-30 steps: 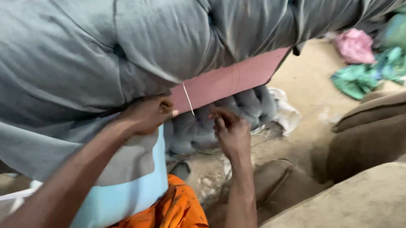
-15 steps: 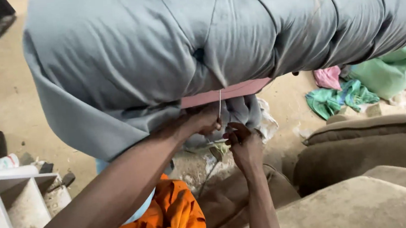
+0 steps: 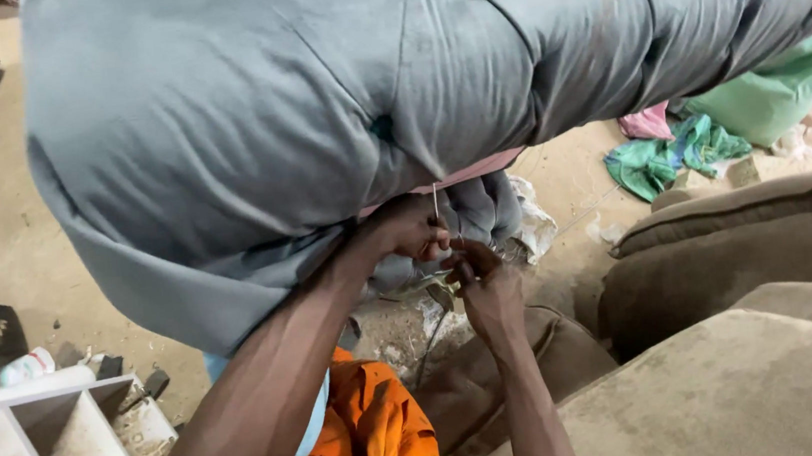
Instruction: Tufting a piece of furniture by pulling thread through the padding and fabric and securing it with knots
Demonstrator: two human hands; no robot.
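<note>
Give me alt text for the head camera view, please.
Two bare hands, left hand and right hand, pinch a thin string under a grey tufted cushion. Brown cushions lie to the right, orange cloth below.

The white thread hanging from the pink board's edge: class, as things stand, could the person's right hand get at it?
Probably yes. The right hand sits just below the white thread, beside the left hand, which is already pinching at it under the grey tufted cushion. Nothing lies between the two.
</note>
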